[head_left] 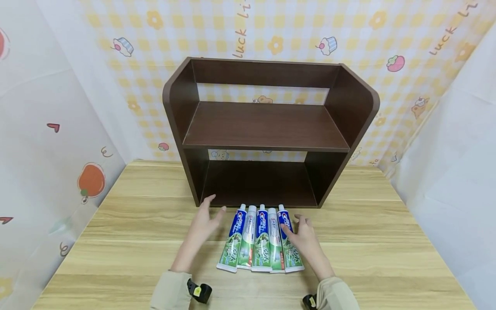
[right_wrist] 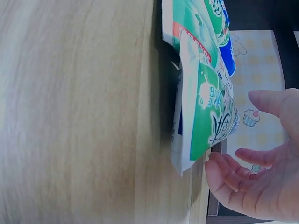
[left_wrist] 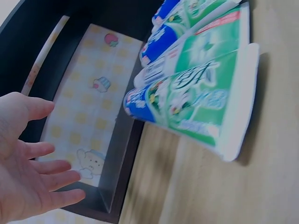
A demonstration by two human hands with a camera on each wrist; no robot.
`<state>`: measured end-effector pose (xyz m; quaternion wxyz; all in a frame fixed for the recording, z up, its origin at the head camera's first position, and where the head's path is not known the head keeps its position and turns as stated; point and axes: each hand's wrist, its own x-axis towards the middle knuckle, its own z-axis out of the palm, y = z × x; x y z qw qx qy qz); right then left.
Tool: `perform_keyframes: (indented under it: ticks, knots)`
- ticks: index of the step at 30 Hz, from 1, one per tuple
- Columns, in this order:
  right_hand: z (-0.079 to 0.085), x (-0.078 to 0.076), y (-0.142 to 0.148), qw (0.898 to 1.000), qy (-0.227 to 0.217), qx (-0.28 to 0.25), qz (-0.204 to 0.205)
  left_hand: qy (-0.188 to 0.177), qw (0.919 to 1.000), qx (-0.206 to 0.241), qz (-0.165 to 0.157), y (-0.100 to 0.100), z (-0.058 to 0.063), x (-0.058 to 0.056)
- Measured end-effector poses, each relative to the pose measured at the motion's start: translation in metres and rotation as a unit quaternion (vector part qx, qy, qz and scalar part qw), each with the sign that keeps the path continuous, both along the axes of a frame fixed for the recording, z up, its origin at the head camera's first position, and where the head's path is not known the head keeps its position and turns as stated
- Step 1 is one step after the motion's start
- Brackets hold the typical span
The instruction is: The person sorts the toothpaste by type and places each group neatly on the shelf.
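Note:
Several toothpaste tubes lie side by side in front of the shelf, caps toward it, blue-and-green ones alternating with white-and-green ones. My left hand (head_left: 204, 223) is held left of the leftmost toothpaste tube (head_left: 233, 241), apart from it, fingers spread and holding nothing. At the row's other end, my right hand (head_left: 305, 239) is beside the rightmost toothpaste tube (head_left: 293, 259), its thumb overlapping that tube in the head view. In the right wrist view, the right thumb and loosely bent fingers stand apart with a gap between them; whether they touch the tube, I cannot tell.
A dark brown two-level shelf (head_left: 267, 148) stands at the back of the wooden table (head_left: 135, 241). Behind it hangs a yellow checked cloth (head_left: 248, 34). White printed cloth (head_left: 42, 137) borders the left side, and pale cloth (head_left: 449, 172) the right.

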<state>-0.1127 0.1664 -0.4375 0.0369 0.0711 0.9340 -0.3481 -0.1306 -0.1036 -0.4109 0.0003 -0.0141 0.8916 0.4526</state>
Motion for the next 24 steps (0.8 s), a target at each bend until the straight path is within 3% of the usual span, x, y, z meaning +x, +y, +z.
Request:
perform_keyframes:
  ticks: [9, 17, 24]
  knots:
    - [-0.002, 0.001, 0.001, 1.000, 0.005, 0.011, 0.001, -0.026, 0.9996, -0.007, -0.001, -0.014, 0.009, -0.003]
    - [-0.002, 0.001, 0.002, 1.000, 0.003, 0.007, -0.001, -0.022, 0.9997, 0.014, -0.002, -0.026, 0.016, -0.006]
    - [-0.003, 0.002, 0.002, 1.000, 0.004, 0.010, 0.001, -0.032, 0.9995, 0.002, -0.006, -0.035, 0.021, -0.008]
